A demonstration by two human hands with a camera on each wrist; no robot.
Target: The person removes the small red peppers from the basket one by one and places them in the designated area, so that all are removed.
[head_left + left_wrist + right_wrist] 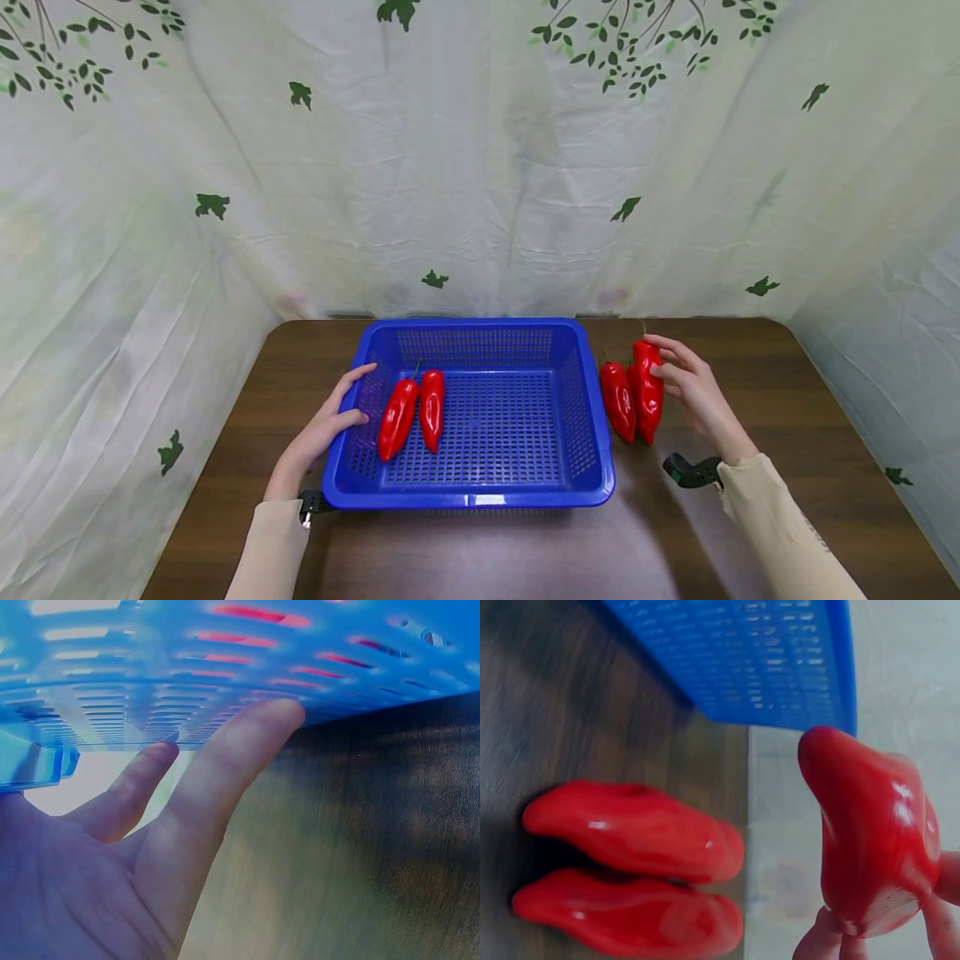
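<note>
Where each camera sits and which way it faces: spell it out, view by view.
Head: worn on the head, looking forward and down at the blue basket; left hand, right hand and sleeves show.
Left wrist: on that wrist, facing the basket's slotted side; palm and two digits show.
Right wrist: on that wrist, facing the held pepper and two peppers on the table; parts of that hand show.
Head and right wrist share the held pepper.

Five red peppers [397, 421], one blue basket [483, 500], one brown table [757, 375], two black wristbands [692, 472]

No legible text or labels
</note>
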